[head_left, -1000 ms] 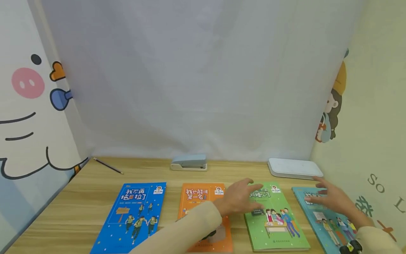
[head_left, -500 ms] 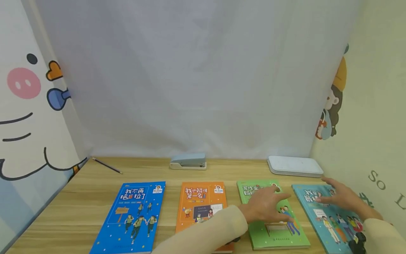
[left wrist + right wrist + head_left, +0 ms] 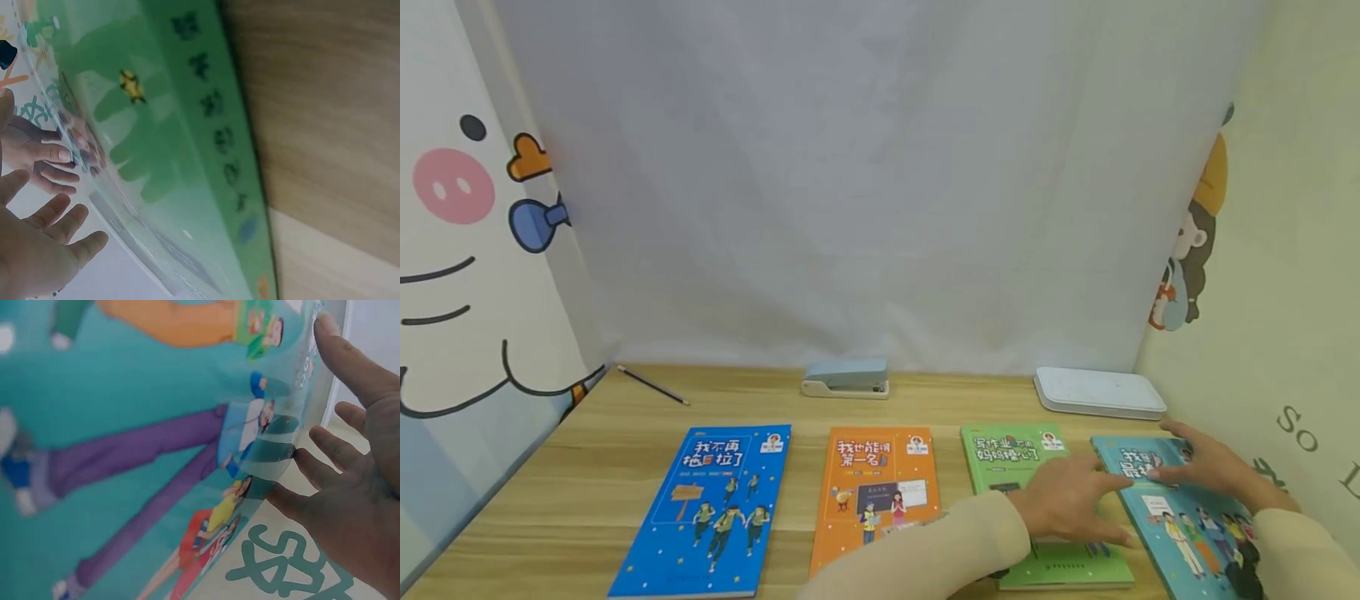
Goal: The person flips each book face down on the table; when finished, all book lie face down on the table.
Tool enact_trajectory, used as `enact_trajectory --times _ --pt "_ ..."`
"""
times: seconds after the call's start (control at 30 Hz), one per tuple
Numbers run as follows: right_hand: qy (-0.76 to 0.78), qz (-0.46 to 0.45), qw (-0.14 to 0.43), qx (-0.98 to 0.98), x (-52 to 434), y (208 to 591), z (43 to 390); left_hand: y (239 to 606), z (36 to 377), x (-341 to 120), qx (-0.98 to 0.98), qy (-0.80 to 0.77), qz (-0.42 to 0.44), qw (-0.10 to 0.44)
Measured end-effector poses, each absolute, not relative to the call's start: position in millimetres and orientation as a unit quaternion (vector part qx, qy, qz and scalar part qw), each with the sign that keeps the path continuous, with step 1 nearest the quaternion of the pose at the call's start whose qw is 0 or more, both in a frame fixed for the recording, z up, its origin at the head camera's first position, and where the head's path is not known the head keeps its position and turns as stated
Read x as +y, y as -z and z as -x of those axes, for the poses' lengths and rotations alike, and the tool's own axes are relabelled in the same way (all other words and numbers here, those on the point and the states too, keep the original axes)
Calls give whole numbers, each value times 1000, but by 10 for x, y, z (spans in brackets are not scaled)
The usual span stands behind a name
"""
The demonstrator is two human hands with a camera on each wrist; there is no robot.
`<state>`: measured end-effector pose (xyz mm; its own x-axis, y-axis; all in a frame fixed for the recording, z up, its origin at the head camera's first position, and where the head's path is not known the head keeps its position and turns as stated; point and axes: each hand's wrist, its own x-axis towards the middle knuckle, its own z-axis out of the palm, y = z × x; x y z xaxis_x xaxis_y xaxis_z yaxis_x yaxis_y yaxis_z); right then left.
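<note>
Head view: your left hand (image 3: pixel 1067 502) and right hand (image 3: pixel 1225 471), fingers loosely spread, gripping nothing, apparently reach for the teal book (image 3: pixel 1183 507) at four o'clock; next likely calls for curling round its edges.

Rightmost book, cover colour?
Teal. The rightmost book shows best in the right wrist view, close up.

We hold our left hand (image 3: pixel 1066 498) over the green book (image 3: pixel 1013 468), fingers spread, and our right hand (image 3: pixel 1223 472) over the far end of the teal book (image 3: pixel 1180 518). To the left of both hands lie an orange book (image 3: pixel 874 492) and, farther left, a blue book (image 3: pixel 709 510). Beyond our hands on the wooden table (image 3: pixel 745 408) sit a white case (image 3: pixel 1101 393), a stapler (image 3: pixel 846 378) and a pencil (image 3: pixel 653 385).
</note>
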<state>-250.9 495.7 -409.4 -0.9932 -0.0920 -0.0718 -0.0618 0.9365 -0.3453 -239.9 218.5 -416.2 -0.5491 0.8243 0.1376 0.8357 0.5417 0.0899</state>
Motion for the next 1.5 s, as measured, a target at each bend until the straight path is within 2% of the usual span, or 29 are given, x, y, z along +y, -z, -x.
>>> enact_trajectory --times 0.33,0.67,0.83,0.97,1.3,1.5 --pt "175 21 41 984 4971 4146 2593 4267 2342 2498 -878 5 479 17" --pt "168 25 66 983 4969 4030 2639 4133 2258 2656 -872 -46 487 3" --pt "176 1 102 979 4978 4015 2654 4123 2216 2717 -874 -57 480 -53" --pt "175 -2 110 978 4995 4019 2680 4151 2220 2757 -878 -42 468 -94" --pt "178 -17 131 975 4964 4008 2740 4197 2139 2767 -891 -82 443 -58" --pt "177 -22 148 973 4974 4004 2767 4204 2109 2787 -892 -79 440 -57"
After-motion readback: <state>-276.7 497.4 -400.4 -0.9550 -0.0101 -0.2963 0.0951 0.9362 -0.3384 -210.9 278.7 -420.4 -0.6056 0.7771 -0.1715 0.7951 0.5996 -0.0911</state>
